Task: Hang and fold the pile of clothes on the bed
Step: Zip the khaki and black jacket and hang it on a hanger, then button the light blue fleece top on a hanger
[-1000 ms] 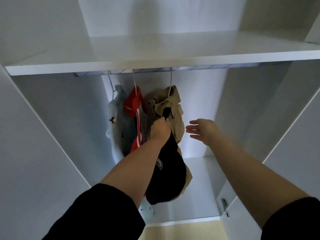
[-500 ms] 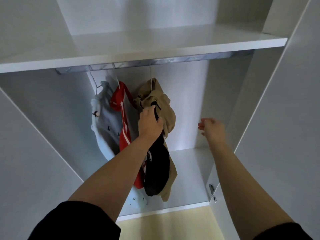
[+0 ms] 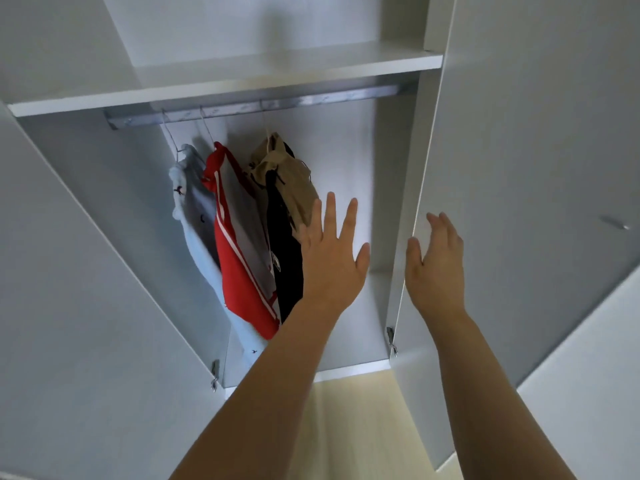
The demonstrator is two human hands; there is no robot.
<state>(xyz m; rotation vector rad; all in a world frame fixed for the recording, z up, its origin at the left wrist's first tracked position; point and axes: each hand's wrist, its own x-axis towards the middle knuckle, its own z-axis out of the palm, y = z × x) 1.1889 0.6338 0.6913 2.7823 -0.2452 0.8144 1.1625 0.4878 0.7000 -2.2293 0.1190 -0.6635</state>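
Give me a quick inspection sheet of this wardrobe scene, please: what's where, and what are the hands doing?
Surface: white shelf above a metal rail.
Job's things: light blue garment, red garment, black garment and tan garment hang under the rail.
Clutter: nothing seen.
Hands: left hand open, fingers spread, in front of the black garment; right hand open, by the edge of the right door.
Cables: nothing seen.
Surroundings: pale floor below.
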